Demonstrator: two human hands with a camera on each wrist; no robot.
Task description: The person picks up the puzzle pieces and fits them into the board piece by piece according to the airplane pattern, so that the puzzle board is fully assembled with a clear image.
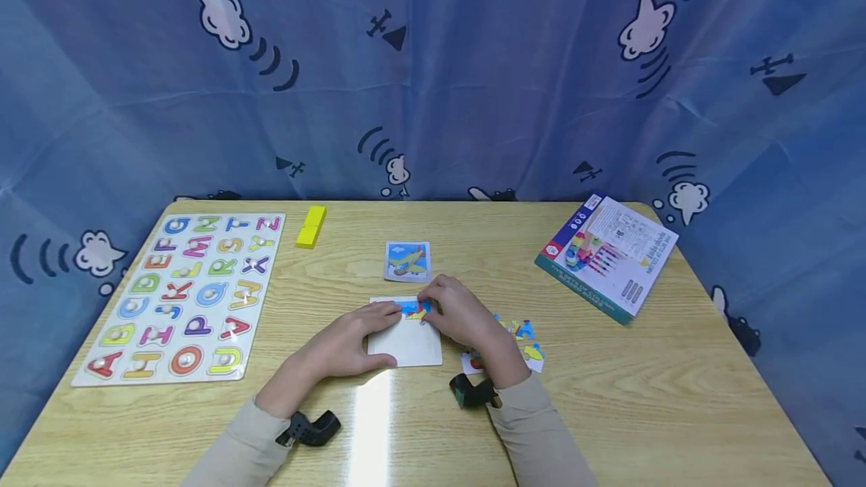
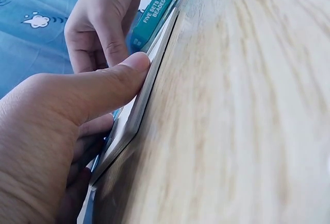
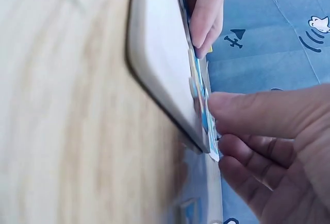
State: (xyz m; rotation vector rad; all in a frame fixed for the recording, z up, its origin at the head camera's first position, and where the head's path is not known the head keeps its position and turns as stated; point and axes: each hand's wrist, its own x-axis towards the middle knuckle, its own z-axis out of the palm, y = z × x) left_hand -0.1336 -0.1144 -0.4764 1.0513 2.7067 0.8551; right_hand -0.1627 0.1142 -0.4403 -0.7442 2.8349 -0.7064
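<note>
Alphabet board (image 1: 218, 312) left, box (image 1: 612, 254) right, airplane card (image 1: 407, 261) beyond puzzle tray (image 1: 406, 348); right wrist (image 1: 509, 367) partly hides loose pieces (image 1: 524, 331). Left hand (image 1: 348, 344): fingers straight, touching tray. Right hand (image 1: 460, 314): bent at tray's far-right corner; pinch cannot be told.

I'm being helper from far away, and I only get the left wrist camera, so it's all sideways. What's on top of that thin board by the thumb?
Observer: Puzzle pieces with blue, yellow and red on them lie at the far side of the board.
Operator: Ooh! Is there a picture to copy from?
Observer: There's a square picture of a yellow airplane just beyond the board; I can't say if it's for copying.
Operator: Are there more pieces anywhere?
Observer: Yes, loose pieces lie to the right of the board, partly hidden by the right arm.
</note>
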